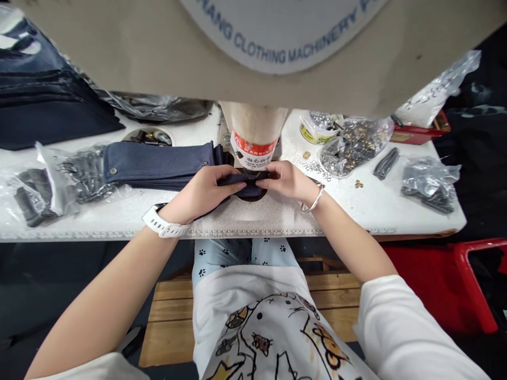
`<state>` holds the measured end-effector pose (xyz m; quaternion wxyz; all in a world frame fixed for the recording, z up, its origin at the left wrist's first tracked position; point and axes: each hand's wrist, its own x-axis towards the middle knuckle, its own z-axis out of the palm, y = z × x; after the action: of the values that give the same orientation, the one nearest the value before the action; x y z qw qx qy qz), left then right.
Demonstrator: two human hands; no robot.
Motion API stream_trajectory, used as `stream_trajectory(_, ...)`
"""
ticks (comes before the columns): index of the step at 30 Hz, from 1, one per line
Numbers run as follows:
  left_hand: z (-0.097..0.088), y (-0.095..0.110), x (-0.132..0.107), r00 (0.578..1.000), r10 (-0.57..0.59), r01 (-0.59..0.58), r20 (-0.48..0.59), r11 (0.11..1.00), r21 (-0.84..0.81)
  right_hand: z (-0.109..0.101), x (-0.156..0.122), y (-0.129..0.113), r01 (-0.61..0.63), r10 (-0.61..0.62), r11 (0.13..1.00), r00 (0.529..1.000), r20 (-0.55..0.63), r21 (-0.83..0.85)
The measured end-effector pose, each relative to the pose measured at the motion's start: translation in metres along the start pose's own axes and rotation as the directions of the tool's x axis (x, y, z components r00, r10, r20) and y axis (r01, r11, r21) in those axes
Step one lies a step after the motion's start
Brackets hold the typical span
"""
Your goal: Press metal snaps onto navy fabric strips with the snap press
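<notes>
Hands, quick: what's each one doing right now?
Left hand: closed, pinching the dark fabric strip.
Right hand: closed, pinching the same strip's other end.

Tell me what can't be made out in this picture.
- Head view, spot under the beige machine head: hidden by the left hand, right hand and the dark blue denim strip they pinch.
- Head view, grey oval nameplate: lettering cut off by the top edge.
- Head view, red-and-white warning label: print too small.
- Head view, clear plastic bag of brass fittings: pieces too small to count.
</notes>
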<state>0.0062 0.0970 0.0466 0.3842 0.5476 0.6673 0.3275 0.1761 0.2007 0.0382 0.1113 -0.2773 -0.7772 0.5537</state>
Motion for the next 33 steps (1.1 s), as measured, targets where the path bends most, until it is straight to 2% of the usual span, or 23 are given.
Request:
stream_trajectory(5, 0.007, -0.003, 0.002, 0.997, -0.014, 0.017, -0.077, 0.999, 0.033, 0.001, 0.002, 0.001, -0.030, 0.030, 1.000, 0.999, -0.029, -0.004)
stream_trajectory(11, 0.010, -0.004, 0.000, 0.995, -0.047, 0.044, -0.083, 0.998, -0.041, 0.005, 0.000, -0.004, -0.061, 0.064, 0.997, 0.994, -0.085, 0.042)
stream_trajectory(15, 0.010, 0.001, -0.001, 0.995, -0.058, 0.057, -0.077, 0.998, -0.006, 0.008, -0.001, -0.004, -0.058, 0.063, 0.997, 0.992, -0.105, 0.052)
stream_trajectory(19, 0.009, 0.004, 0.000, 0.996, -0.023, 0.031, -0.092, 0.995, 0.094, 0.008, -0.001, -0.003, -0.103, 0.107, 0.994, 0.990, -0.091, 0.044)
stream_trajectory(22, 0.009, 0.002, -0.002, 0.995, 0.050, -0.038, -0.087, 0.991, 0.128, 0.007, -0.004, -0.003, -0.130, 0.134, 0.988, 0.990, -0.036, 0.081)
stream_trajectory(25, 0.013, 0.003, -0.014, 0.983, 0.156, -0.141, -0.097, 0.979, 0.146, 0.006, -0.013, -0.003, -0.058, 0.060, 0.990, 0.998, -0.012, 0.126)
stream_trajectory(29, 0.027, 0.010, -0.046, 0.948, 0.284, -0.241, -0.141, 0.935, 0.260, 0.011, -0.039, -0.004, 0.172, -0.171, 0.985, 0.982, -0.083, 0.003)
stream_trajectory(33, 0.041, 0.013, -0.073, 0.942, 0.326, -0.263, -0.075, 0.861, 0.435, 0.020, -0.065, -0.006, 0.214, -0.215, 0.975, 0.976, -0.031, -0.054)
